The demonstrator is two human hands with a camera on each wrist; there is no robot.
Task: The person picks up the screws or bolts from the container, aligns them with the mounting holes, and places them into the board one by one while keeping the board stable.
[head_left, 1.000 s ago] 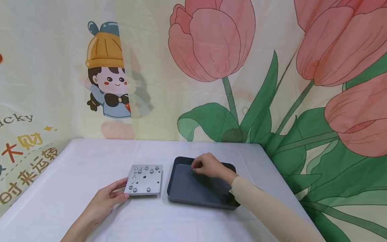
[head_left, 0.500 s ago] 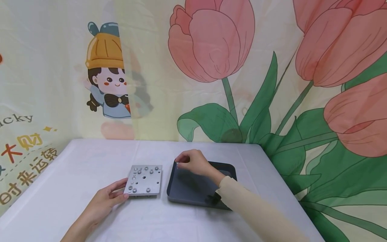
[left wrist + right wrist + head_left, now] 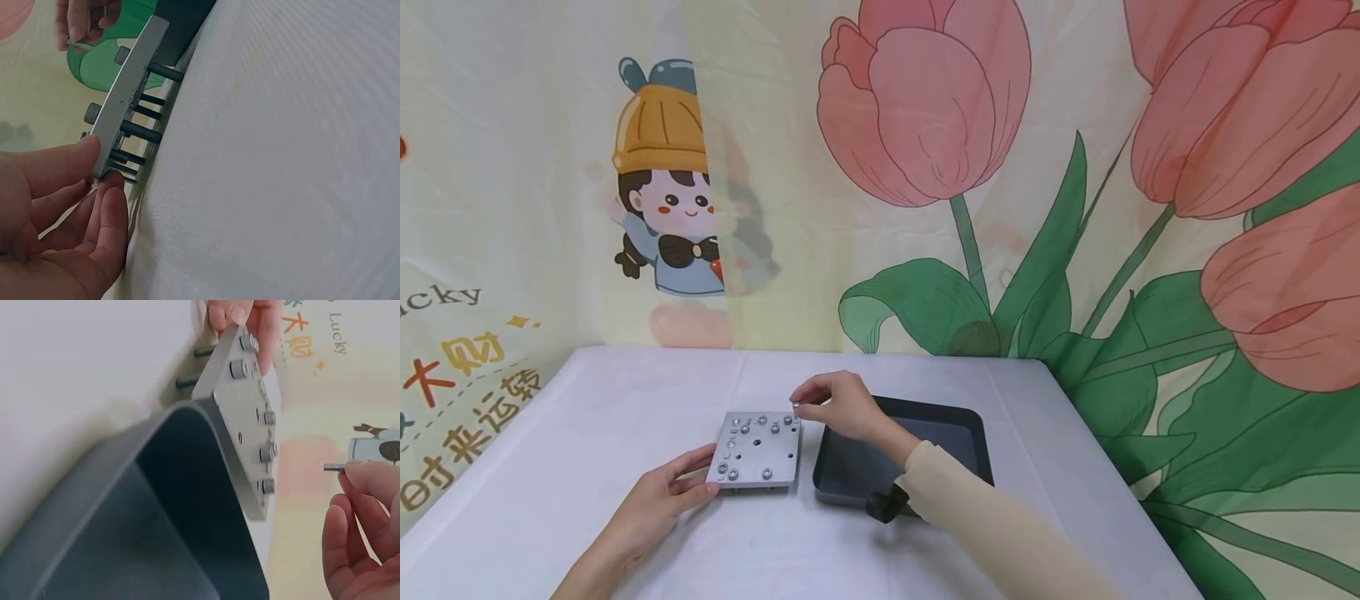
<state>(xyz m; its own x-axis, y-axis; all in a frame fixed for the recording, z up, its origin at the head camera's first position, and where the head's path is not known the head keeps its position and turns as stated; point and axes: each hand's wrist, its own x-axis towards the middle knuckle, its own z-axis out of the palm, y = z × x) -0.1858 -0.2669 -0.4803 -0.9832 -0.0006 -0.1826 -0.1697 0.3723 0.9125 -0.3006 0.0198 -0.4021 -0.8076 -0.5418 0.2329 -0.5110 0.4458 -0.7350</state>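
A square silver metal plate (image 3: 775, 457), fitted with several socket head screws, stands on the table, its threaded shanks (image 3: 142, 131) pointing down in the left wrist view. My left hand (image 3: 658, 500) pinches the plate's near left corner between thumb and fingers. Above the far right corner of the plate is my right hand (image 3: 842, 406), pinching a small screw (image 3: 334, 467) between thumb and finger. In the right wrist view the screw's threaded end sticks out, apart from the plate; its head is hidden by the fingertips. Some holes in the plate show no screw.
A dark grey tray (image 3: 936, 408) stands just right of the plate, partly hidden under my right forearm. White cloth (image 3: 587, 417) covers the table. A black device (image 3: 887, 504) hangs at my right wrist. Behind the table hangs a printed curtain (image 3: 790, 275) with tulips.
My right hand has moved left with the screw, from over the tray to above the plate's far right corner. The left hand and the plate stay where they were.
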